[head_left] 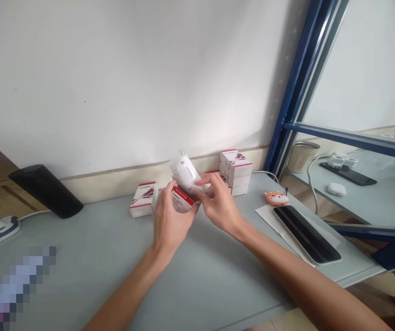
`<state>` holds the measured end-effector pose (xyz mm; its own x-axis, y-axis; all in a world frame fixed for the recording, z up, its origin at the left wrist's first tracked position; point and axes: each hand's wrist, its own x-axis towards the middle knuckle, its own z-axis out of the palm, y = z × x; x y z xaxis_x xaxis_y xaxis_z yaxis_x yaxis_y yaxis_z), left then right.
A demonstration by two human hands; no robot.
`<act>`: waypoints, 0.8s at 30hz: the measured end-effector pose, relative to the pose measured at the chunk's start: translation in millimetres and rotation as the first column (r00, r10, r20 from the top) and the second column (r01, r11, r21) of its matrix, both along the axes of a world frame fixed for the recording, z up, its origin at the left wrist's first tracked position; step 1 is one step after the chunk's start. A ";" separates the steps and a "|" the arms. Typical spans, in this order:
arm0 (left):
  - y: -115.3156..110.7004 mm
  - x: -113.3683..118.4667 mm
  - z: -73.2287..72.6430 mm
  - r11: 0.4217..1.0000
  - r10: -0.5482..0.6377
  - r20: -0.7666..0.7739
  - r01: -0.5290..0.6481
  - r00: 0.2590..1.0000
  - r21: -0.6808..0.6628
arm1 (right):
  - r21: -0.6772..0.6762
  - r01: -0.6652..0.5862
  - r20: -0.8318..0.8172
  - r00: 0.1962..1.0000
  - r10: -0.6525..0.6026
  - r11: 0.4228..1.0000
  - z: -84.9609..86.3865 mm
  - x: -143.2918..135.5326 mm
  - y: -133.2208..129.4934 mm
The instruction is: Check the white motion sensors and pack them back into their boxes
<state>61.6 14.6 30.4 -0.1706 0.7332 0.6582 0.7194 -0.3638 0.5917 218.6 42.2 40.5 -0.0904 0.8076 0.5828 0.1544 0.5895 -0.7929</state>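
My left hand (172, 218) is wrapped round a small white and red box (182, 200) that reads "DETECTOR" and is held above the table. Between the fingers of my right hand (218, 200) is a white detector (187, 174) in a clear plastic bag, tilted, with a thin metal tip pointing up. The detector's lower end is at the top of the box; whether it is inside the opening is hidden by my fingers. Left of my hands, a similar box (144, 199) stands on the table. A stack of such boxes (236, 171) stands behind my right hand.
On the grey table (107, 257) a black object (47, 191) leans at the left. A phone (306, 233) lies on white paper at the right, beside an orange fox-faced item (277, 198). A blue metal frame (289, 87) borders a second table holding a tin (303, 156).
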 end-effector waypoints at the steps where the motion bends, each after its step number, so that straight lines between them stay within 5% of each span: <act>1: -1.5 -0.5 -1.0 1.000 -0.009 0.038 0.009 0.999 0.002 | 0.015 0.010 0.027 1.000 -0.011 1.000 1.6 -0.6 -2.3; 11: -10.5 8.0 -7.1 0.995 -0.100 0.318 0.101 0.943 0.013 | 0.033 0.019 -0.147 0.989 -0.014 0.999 1.6 -0.6 -4.6; 17: -14.9 -7.5 -15.3 0.999 -0.045 0.189 0.041 0.981 0.023 | 0.025 0.045 -0.335 0.942 -0.034 0.999 4.0 0.0 -3.6; 24: -22.1 -4.5 -13.4 0.996 -0.017 0.026 0.015 1.000 0.084 | 0.185 0.152 -0.311 0.946 -0.089 0.971 14.3 6.0 -9.0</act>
<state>57.1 -7.5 17.0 -0.1779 0.6787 0.7126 0.6976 -0.4237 0.5777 224.6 33.2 54.8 0.2033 0.6623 0.7211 0.0094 0.7352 -0.6778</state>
